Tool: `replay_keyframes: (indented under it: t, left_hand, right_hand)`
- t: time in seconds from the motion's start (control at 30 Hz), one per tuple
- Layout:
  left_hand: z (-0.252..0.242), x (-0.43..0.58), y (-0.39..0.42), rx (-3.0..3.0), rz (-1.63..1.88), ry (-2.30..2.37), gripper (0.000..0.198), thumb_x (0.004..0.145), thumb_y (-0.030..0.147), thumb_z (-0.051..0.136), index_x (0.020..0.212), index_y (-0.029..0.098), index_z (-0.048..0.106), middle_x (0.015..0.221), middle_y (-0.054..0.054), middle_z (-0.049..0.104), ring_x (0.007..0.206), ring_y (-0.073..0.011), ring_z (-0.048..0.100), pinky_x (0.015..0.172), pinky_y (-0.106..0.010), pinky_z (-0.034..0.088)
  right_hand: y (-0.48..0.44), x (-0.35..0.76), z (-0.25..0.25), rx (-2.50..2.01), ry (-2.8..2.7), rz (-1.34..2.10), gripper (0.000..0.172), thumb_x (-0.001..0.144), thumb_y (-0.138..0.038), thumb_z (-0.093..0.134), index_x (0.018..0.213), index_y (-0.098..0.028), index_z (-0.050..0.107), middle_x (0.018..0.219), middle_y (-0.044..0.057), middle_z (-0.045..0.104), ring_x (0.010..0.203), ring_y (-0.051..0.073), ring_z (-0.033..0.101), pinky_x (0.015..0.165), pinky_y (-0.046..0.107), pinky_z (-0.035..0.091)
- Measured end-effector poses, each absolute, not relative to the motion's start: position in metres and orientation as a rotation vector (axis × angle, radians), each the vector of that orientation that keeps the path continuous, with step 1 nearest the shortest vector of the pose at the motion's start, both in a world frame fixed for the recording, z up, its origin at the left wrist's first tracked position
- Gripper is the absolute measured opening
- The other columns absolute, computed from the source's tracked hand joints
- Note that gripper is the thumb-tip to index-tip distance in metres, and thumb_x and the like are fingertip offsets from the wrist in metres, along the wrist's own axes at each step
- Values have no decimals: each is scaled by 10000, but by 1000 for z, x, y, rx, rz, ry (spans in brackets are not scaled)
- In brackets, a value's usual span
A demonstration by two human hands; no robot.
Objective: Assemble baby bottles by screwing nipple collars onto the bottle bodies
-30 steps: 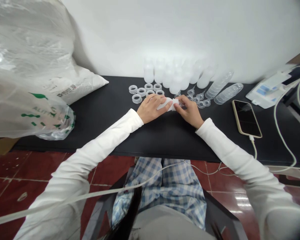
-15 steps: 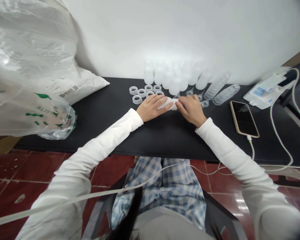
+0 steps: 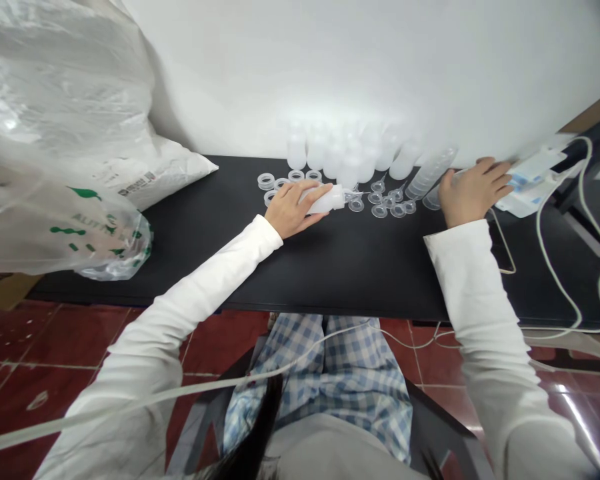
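Observation:
My left hand (image 3: pixel 293 208) is wrapped around a white plastic squeeze bottle (image 3: pixel 325 200), tilted on its side just above the black table. A thin clear nozzle (image 3: pixel 355 194) sticks out of the bottle's collar, pointing right. At the right, my right hand (image 3: pixel 473 190) is closed over the far end of a nested stack of clear plastic caps (image 3: pixel 433 199), its thumb on the left side. The hand hides most of that stack. Beside it leans another stack of clear caps (image 3: pixel 427 177). Several loose clear nozzles (image 3: pixel 380 210) lie between the hands.
White bottles (image 3: pixel 335 160) stand in a group against the wall. White screw rings (image 3: pixel 266 181) lie left of them. Plastic bags (image 3: pixel 70 207) fill the table's left end. A phone (image 3: pixel 503 250), a white box-like item (image 3: pixel 525 183) and cables (image 3: pixel 543 247) occupy the right.
My right hand has left the bottle and moved right to the stack of caps, partly covering the phone. My left hand still holds the bottle, whose nozzle now shows.

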State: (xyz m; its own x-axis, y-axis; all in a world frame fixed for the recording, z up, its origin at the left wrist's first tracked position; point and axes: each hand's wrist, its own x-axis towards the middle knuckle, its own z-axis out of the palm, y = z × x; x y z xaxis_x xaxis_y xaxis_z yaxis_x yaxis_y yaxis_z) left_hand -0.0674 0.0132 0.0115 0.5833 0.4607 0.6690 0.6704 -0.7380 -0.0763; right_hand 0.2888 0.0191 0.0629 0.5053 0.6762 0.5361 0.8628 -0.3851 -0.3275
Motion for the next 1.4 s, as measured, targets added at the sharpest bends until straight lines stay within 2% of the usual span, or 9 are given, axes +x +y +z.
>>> replay_keyframes:
  t: [0.13, 0.27, 0.43, 0.5, 0.67, 0.83, 1.03, 1.17, 1.4]
  left_hand:
    - [14, -67, 12, -2489, -906, -904, 549, 977, 420, 604, 1493, 302, 460, 1331, -124, 625, 1216, -292, 623, 1029, -428, 479]
    - [14, -68, 13, -2475, -892, -929, 522, 988, 434, 580, 1486, 327, 467, 1317, -118, 627, 1208, -288, 630, 997, -419, 495]
    - [12, -67, 15, -2448, -934, -946, 502, 1008, 450, 525, 1483, 302, 461, 1290, -118, 639, 1202, -280, 635, 981, -407, 501]
    - [12, -67, 15, -2481, -930, -981, 519, 997, 453, 544, 1479, 276, 469, 1302, -133, 630, 1226, -292, 617, 1004, -422, 490]
    - [12, -66, 16, -2507, -980, -1009, 572, 975, 501, 571, 1456, 201, 497, 1308, -174, 629, 1238, -318, 604, 1007, -446, 496]
    - [15, -65, 14, -2580, -996, -979, 555, 970, 465, 590, 1453, 205, 514, 1328, -181, 625, 1260, -328, 605, 1031, -468, 504]
    - [19, -65, 12, -2650, -944, -846, 514, 990, 456, 561, 1434, 197, 551, 1384, -179, 641, 1229, -308, 657, 1026, -477, 539]
    - [23, -70, 16, -2710, -949, -740, 555, 968, 523, 588, 1406, 183, 592, 1333, -165, 690, 1180, -284, 695, 1012, -438, 556]
    - [26, -74, 14, -2763, -1000, -747, 560, 928, 558, 641, 1349, 190, 643, 1272, -136, 730, 1175, -266, 703, 1017, -417, 555]
  right_hand:
    - [24, 296, 54, -2182, -1308, -423, 312, 966, -242, 482, 1235, -85, 487, 1292, 333, 522, 1236, 392, 521, 1015, 621, 281]
    - [17, 298, 65, -2049, -1278, -483, 278, 1000, -356, 496, 1148, -121, 493, 1275, 323, 500, 1248, 415, 497, 1005, 647, 284]
    - [6, 284, 77, -1450, -1327, -569, 345, 1051, -490, 366, 1136, -198, 529, 1210, 251, 507, 1153, 366, 510, 1012, 631, 335]
    - [3, 268, 74, -1217, -1429, -510, 398, 1065, -492, 296, 1120, -185, 544, 1130, 214, 541, 1092, 321, 541, 1008, 588, 392]
    - [0, 220, 44, -1002, -1767, -123, 347, 1025, -565, 403, 1146, -285, 567, 1093, 102, 600, 1052, 277, 601, 952, 516, 500]
    - [1, 194, 16, -950, -1851, 111, 428, 972, -626, 496, 1187, -259, 548, 1098, 108, 603, 1006, 265, 624, 854, 476, 560]
    - [-3, 187, 12, -833, -1915, 249, 428, 917, -556, 644, 1218, -265, 557, 1163, 116, 616, 1083, 279, 626, 893, 470, 565]
    - [-10, 185, 16, -746, -1955, 302, 360, 910, -512, 675, 1159, -272, 574, 1180, 111, 639, 1126, 273, 634, 932, 472, 560]
    - [-15, 181, 18, -853, -1951, 398, 426, 844, -650, 685, 1003, -265, 598, 1161, 105, 681, 1097, 279, 660, 860, 459, 579]
